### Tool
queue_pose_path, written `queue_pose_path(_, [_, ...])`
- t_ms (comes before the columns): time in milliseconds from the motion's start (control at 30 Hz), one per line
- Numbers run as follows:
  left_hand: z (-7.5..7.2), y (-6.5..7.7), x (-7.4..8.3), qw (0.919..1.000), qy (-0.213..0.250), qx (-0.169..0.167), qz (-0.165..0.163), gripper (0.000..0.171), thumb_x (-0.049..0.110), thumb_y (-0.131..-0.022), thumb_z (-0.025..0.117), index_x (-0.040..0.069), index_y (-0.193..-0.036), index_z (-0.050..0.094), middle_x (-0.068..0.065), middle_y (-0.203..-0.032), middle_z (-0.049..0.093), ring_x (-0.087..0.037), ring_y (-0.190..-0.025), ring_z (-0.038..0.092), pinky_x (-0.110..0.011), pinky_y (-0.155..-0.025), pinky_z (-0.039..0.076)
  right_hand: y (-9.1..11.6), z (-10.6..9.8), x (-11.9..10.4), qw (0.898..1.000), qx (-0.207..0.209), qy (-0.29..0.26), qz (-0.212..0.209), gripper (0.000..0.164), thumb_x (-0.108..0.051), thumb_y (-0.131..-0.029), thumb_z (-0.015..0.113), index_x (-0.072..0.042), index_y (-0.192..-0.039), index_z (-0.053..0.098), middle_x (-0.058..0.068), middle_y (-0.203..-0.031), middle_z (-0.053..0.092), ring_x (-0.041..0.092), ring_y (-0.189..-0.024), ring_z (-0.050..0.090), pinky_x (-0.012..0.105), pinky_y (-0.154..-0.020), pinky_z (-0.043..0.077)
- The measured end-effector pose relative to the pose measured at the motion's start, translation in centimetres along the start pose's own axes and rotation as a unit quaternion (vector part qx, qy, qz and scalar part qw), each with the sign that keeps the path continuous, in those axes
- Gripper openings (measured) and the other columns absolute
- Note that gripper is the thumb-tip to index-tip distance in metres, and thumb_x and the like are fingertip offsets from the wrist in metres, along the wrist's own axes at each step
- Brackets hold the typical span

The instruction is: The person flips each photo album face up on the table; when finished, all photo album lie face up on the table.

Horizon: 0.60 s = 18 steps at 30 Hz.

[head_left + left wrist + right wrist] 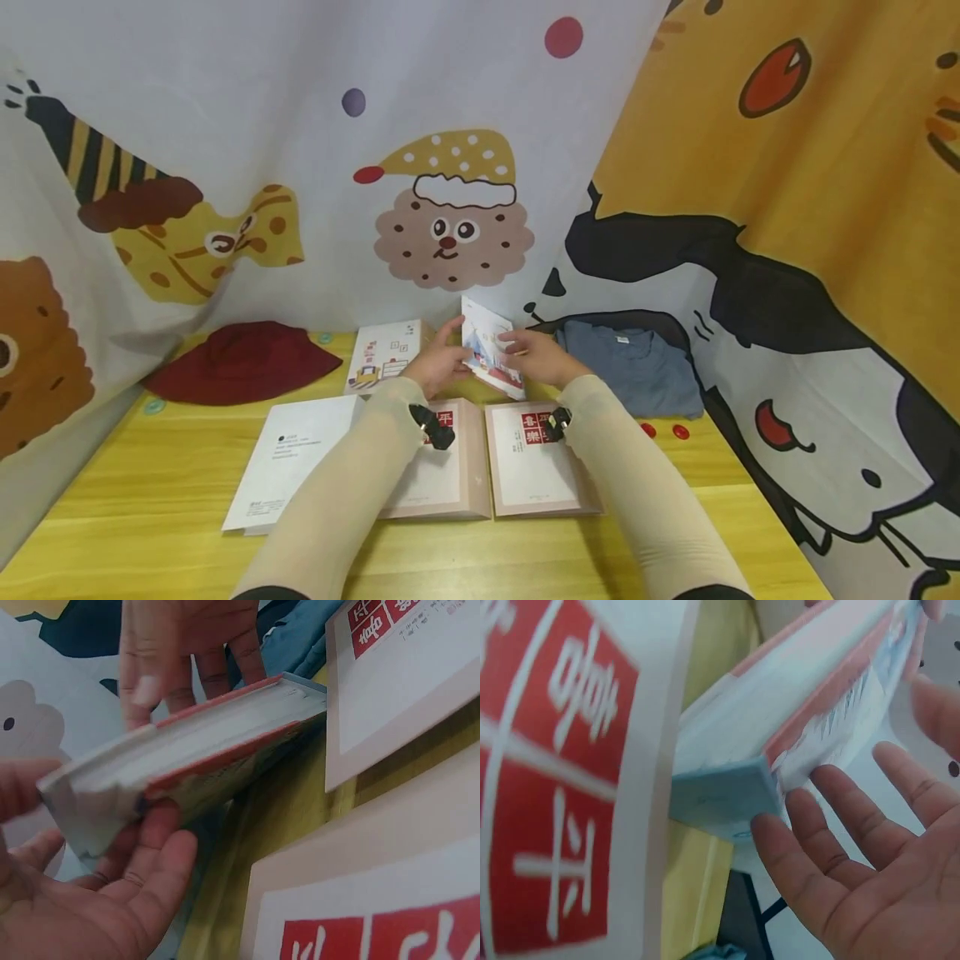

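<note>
A book with a blue-and-white illustrated cover stands tilted beyond the row of books on the table. My left hand grips its left end, fingers under it and thumb at the other cover, as the left wrist view shows. On the other side, my right hand touches the cover with spread, mostly straight fingers. Its pale page edges and light blue spine show in the right wrist view. Nearest below the hands lie two books with red title blocks, a left one and a right one.
A white book lies at the left, and an illustrated white book sits behind. A dark red hat is at the back left, a folded blue-grey shirt at the back right. Red discs lie by the shirt. A printed curtain hangs behind.
</note>
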<state>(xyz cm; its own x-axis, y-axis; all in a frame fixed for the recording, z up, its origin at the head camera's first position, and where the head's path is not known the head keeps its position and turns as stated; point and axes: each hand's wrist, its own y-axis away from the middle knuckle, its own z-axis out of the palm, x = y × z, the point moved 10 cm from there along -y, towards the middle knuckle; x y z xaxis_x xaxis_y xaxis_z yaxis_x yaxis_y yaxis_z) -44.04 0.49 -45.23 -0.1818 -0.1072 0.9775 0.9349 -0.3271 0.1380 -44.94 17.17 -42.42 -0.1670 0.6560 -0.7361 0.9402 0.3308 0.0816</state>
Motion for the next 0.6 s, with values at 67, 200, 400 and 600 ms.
queue_pose_path(67, [0.0, 0.0, 0.2, 0.9999, 0.014, 0.000, 0.010, 0.082, 0.005, -0.104, 0.056, 0.031, -0.170, 0.013, -0.027, -0.136, 0.054, -0.025, -0.090, 0.064, -0.058, -0.111, 0.049, 0.2, 0.3, -0.3, 1.000, -0.007, -0.026, 0.002, 0.054, -0.031, -0.105, 0.067, -0.018, -0.155, 0.052, 0.020, -0.145, 0.060, 0.037, -0.130, 0.060, 0.052, -0.105, 0.054])
queue_pose_path(200, [0.3, 0.0, 0.6, 0.9988, 0.022, -0.011, 0.043, 0.075, 0.018, -0.110, 0.052, 0.029, -0.171, 0.010, -0.025, -0.143, 0.056, -0.028, -0.110, 0.066, -0.057, -0.114, 0.047, 0.5, 0.8, -1.1, 0.995, -0.028, -0.099, 0.011, 0.065, -0.040, -0.106, 0.062, -0.028, -0.165, 0.036, 0.021, -0.157, 0.049, 0.039, -0.135, 0.056, 0.058, -0.103, 0.055])
queue_pose_path(400, [0.7, 0.0, 0.8, 0.9964, 0.026, -0.025, 0.076, 0.063, 0.022, -0.114, 0.042, 0.027, -0.170, 0.015, -0.018, -0.155, 0.052, -0.037, -0.140, 0.053, -0.061, -0.119, 0.039, 1.0, 1.0, -2.7, 0.987, -0.037, -0.153, 0.016, 0.094, -0.046, -0.100, 0.071, -0.042, -0.169, 0.009, 0.026, -0.165, 0.034, 0.047, -0.137, 0.054, 0.067, -0.100, 0.053])
queue_pose_path(600, [1.7, -0.2, 0.8, 0.9952, -0.003, -0.051, 0.083, 0.067, 0.010, -0.109, 0.046, 0.028, -0.169, 0.020, -0.014, -0.156, 0.055, -0.037, -0.143, 0.051, -0.063, -0.119, 0.037, 0.9, 0.3, -3.0, 0.994, 0.012, -0.106, 0.020, 0.114, -0.028, -0.092, 0.081, -0.038, -0.170, -0.002, 0.032, -0.158, 0.043, 0.042, -0.114, 0.069, 0.054, -0.082, 0.064])
